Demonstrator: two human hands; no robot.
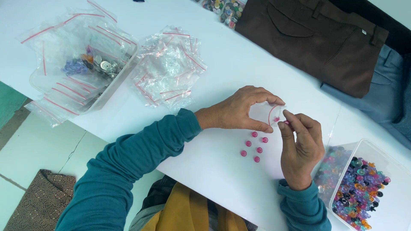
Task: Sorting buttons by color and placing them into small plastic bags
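While our left hand (239,112) pinches a small clear bag (263,114), mouth facing right, our right hand (299,147) grips a pink button (286,122) at it; six buttons (253,146) lie below.

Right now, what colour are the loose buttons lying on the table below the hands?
Pink, six loose buttons on the white table; head view.

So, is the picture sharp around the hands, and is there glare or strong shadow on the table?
Head view: light is soft and even, with only faint shadows under the left hand and right hand; the pink buttons look sharp; the white table is bright, nearly washed out; small glints show on the empty zip bags.
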